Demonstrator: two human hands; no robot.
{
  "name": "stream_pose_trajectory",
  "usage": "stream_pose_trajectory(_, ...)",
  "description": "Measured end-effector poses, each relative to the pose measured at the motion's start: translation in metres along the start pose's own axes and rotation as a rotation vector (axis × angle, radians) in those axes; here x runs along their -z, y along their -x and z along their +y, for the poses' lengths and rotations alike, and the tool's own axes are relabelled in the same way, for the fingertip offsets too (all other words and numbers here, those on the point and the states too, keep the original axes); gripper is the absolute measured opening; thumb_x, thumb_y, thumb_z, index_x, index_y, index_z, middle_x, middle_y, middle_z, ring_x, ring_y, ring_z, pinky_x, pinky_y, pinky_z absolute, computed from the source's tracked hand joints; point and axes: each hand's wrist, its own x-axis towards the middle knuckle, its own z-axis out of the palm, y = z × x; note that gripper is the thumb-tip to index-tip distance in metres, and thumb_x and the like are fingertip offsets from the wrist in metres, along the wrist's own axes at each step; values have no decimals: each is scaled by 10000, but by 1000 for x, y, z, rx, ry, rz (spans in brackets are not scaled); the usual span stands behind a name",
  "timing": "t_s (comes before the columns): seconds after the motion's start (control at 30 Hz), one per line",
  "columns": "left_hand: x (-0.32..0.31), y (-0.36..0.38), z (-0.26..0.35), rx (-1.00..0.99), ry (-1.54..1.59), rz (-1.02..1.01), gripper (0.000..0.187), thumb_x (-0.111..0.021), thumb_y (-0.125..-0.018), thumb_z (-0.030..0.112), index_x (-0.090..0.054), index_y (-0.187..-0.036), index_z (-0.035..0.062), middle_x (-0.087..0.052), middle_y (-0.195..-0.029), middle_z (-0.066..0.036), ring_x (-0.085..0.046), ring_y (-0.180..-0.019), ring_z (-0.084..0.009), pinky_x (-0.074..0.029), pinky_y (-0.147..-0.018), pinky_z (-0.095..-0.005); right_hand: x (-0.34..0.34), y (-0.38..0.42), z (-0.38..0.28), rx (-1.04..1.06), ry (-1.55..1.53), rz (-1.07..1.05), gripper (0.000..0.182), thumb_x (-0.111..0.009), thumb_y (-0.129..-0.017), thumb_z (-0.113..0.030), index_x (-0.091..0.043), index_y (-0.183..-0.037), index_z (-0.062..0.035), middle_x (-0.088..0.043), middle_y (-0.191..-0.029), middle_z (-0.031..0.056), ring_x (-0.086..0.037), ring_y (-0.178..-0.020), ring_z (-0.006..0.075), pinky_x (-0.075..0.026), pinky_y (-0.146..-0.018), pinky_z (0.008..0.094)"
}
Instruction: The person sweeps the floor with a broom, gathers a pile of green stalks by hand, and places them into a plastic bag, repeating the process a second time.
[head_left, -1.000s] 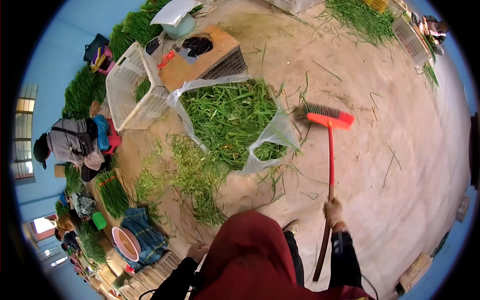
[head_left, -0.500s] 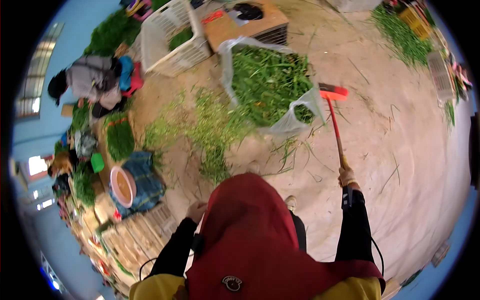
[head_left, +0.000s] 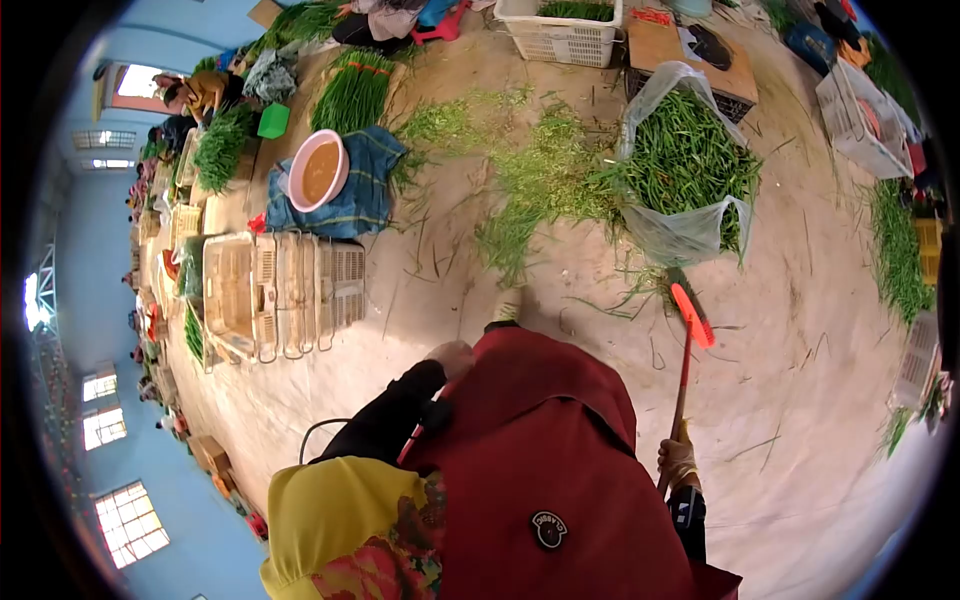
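My right hand (head_left: 678, 460) is wrapped round the handle of a broom (head_left: 692, 315) with a bright orange-red head. The broom head rests on the floor just below a clear plastic bag (head_left: 690, 238) full of cut green leaves (head_left: 690, 150). Loose green trimmings (head_left: 550, 180) lie scattered to the left of the bag. My left hand (head_left: 452, 358) is beside the dark red apron (head_left: 550, 440), near its upper left edge; its fingers are too small and blurred to read.
Plastic crates (head_left: 285, 290) stand at the left. Above them a pink basin (head_left: 319, 172) of brown liquid sits on blue cloth (head_left: 365, 190). A white crate (head_left: 560, 42) and a box (head_left: 690, 55) are at the top. A person (head_left: 205, 92) sits upper left.
The view has swung, so the bag, trimmings and basin sit further right. The broom head has moved from the bag's right side to below it. More crates show at left.
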Motion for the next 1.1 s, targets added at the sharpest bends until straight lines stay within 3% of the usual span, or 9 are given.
stream_pose_trajectory(0.33,75,-17,-147,23,422,159,289,-604,-733,206,-611,-933,-2,-623,-909,-147,-599,-860,-185,-474,-774,-271,-186,5,-25,64,-247,-447,769,-476,-760,0,-110,-1394,-235,-427,-617,-5,-387,-457,77,-320,-383,195)
stream_pose_trajectory(0.43,114,-9,-213,-79,-6,227,273,-591,-740,267,-634,-911,59,-625,-930,-119,-599,-883,-194,-476,-786,-286,-265,35,-77,60,-170,-518,739,-471,-776,-12,-125,-1391,-230,-420,-631,-16,-374,-454,74,-310,-381,193)
stream_pose_trajectory(0.5,151,12,-222,192,438,258,250,-579,-751,254,-641,-903,66,-625,-922,-109,-598,-878,-204,-479,-788,-293,-312,96,-124,-26,-171,-567,664,-458,-816,-20,-189,-1375,-256,-351,-617,-32,-309,-484,58,-300,-412,171)
stream_pose_trajectory(0.57,142,2,-282,7,372,376,244,-565,-765,235,-641,-899,46,-626,-911,-129,-602,-857,-201,-481,-772,-284,-329,104,-140,62,75,-581,714,-468,-792,-88,-109,-1401,-184,-428,-640,-12,-398,-482,74,-323,-398,201)
stream_pose_trajectory(0.67,146,25,-292,113,592,464,245,-550,-769,207,-635,-899,17,-634,-899,-131,-603,-839,-187,-481,-751,-277,-346,110,-167,517,805,-597,725,-463,-768,-111,-133,-1403,-228,-518,-684,31,-447,-497,105,-383,-426,238)
stream_pose_trajectory(0.83,105,46,-302,187,751,504,269,-545,-769,195,-621,-912,-20,-637,-884,-135,-604,-818,-188,-481,-749,-281,-408,118,-227,380,1244,-553,699,-460,-800,-141,-115,-1395,-269,-565,-674,125,-557,-595,191,-450,-527,316)
stream_pose_trajectory(0.9,94,61,-295,165,671,431,285,-519,-787,231,-600,-916,-9,-633,-929,-153,-598,-878,-232,-462,-767,-308,-454,107,-246,616,1728,-574,648,-436,-810,-157,-156,-1381,-285,-586,-744,222,-595,-673,314,-459,-600,406)
stream_pose_trajectory(0.97,77,83,-267,377,1090,598,291,-558,-795,223,-589,-936,-30,-635,-867,-150,-599,-819,-221,-464,-751,-296,-487,56,-245,722,1815,-780,563,-411,-816,-166,-259,-1351,-256,-579,-805,257,-575,-758,392,-441,-663,457)
stream_pose_trajectory(1.1,35,125,-224,528,1229,688,355,-586,-780,253,-591,-963,-51,-626,-858,-120,-573,-804,-176,-453,-750,-290,-591,7,-239,1067,2181,-948,392,-423,-816,-176,-479,-1203,-184,-605,-865,210,-591,-769,351,-466,-679,424)
